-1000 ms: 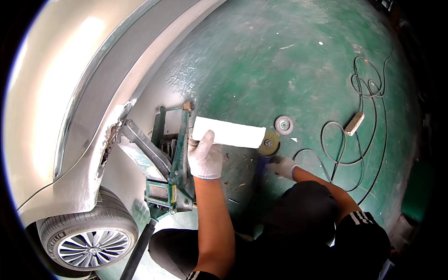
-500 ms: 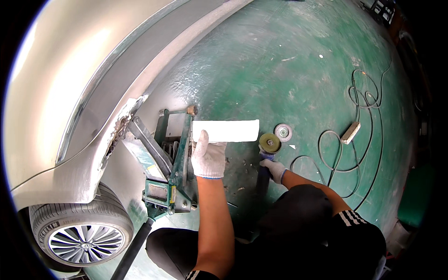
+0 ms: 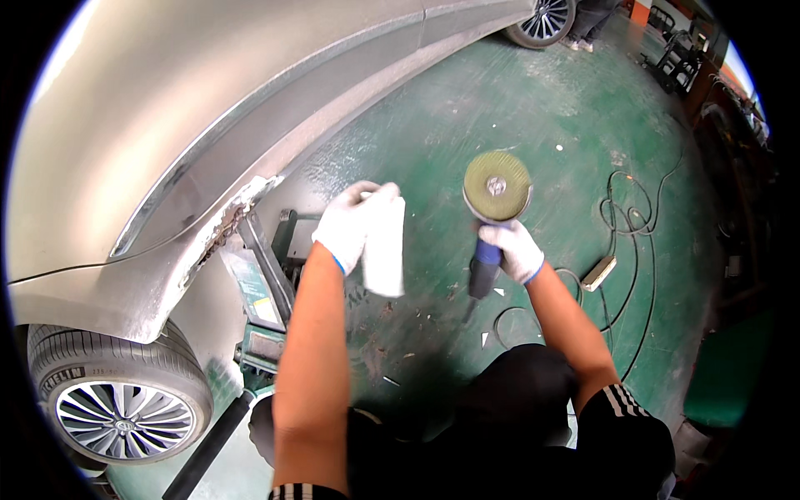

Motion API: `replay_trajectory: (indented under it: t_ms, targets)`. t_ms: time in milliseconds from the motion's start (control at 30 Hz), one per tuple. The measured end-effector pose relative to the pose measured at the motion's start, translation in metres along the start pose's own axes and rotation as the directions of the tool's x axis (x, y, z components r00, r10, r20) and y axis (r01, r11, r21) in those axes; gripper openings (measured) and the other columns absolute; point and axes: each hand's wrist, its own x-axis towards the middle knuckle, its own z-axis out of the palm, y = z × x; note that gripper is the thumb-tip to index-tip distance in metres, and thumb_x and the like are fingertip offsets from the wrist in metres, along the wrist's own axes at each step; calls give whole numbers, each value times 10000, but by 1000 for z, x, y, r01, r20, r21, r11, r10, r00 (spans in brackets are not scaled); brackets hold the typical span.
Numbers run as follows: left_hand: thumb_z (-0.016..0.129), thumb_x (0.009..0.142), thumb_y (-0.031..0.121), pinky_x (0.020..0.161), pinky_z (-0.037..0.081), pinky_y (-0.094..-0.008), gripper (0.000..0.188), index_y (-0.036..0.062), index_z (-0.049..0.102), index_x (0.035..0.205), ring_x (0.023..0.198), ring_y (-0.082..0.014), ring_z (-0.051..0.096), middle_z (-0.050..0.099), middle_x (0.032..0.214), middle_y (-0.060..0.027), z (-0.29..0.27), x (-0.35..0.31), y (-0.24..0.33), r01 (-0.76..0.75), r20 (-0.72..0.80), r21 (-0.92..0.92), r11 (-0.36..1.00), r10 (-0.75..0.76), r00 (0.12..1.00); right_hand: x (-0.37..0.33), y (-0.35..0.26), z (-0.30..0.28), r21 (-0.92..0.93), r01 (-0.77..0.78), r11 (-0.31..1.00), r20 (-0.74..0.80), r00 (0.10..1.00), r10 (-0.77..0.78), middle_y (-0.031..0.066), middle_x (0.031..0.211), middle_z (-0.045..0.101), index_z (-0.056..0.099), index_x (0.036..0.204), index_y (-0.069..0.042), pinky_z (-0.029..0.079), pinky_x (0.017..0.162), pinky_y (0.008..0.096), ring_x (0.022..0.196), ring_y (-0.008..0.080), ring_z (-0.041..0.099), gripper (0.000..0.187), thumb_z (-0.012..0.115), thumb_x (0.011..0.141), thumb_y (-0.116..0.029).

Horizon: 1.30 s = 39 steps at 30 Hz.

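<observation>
My gloved left hand is closed on the upper end of a flat white rectangular strip, which hangs down over the floor. The strip's material cannot be told. In my gloved right hand is an angle grinder, gripped by its blue and dark body. Its round yellow-green disc faces up, to the right of the strip and apart from it. Left of my left hand, the light-coloured car's lower sill has a ragged, bare, damaged patch.
A green floor jack stands beside the damaged sill, with its long dark handle toward me. The car's wheel is at lower left. Cables and a power strip lie on the right. A person's legs show far off.
The white strip has swung from level to hanging, and my left hand has risen. My right hand has lifted the grinder up and forward. The view has shifted, showing a farther wheel.
</observation>
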Motion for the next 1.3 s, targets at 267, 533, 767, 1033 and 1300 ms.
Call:
replay_trajectory:
  t_ms: [267, 533, 767, 1033, 1300]
  targets:
    - [685, 906, 559, 916, 571, -489, 608, 34, 641, 1209, 1032, -403, 738, 755, 1079, -225, 39, -47, 12, -164, 217, 935, 316, -140, 966, 52, -99, 107, 453, -86, 888, 89, 995, 50, 146, 1035, 717, 621, 1135, -33, 622, 887, 474, 939, 311, 728, 394, 797, 924, -316]
    - [656, 904, 468, 877, 559, -519, 524, 5, 606, 1143, 974, -445, 719, 737, 1008, -253, 35, -53, -1, -129, 185, 909, 396, -105, 977, 53, -91, 130, 477, -19, 879, -190, 974, 124, 87, 928, 663, 569, 1084, -68, 638, 722, 414, 773, 240, 683, 381, 811, 909, -305]
    - [753, 866, 573, 907, 558, -480, 636, 6, 654, 1137, 1055, -363, 721, 735, 1077, -220, 18, -34, -28, -207, 245, 818, 537, -1, 969, 41, -96, 126, 80, 27, 996, -419, 908, 9, 88, 844, 633, 587, 1064, -46, 572, 636, 416, 716, 248, 667, 362, 814, 884, -263]
    - [831, 948, 251, 1012, 512, -411, 440, -14, 619, 1228, 1065, -229, 677, 708, 1134, -96, -80, -9, 27, -224, -126, -543, 810, 185, 975, -21, -68, 130, -410, -179, 895, -291, 955, 58, 67, 876, 689, 654, 1093, -1, 553, 676, 339, 724, 177, 651, 451, 861, 776, -245]
    - [726, 1002, 68, 847, 567, -335, 110, 106, 624, 1018, 919, -160, 681, 696, 965, -25, -85, -27, 64, -581, -457, -342, 739, 410, 790, -8, -62, 129, -645, -148, 750, -19, 984, 177, 74, 863, 722, 694, 1047, -5, 573, 758, 338, 771, 172, 690, 402, 868, 782, -252]
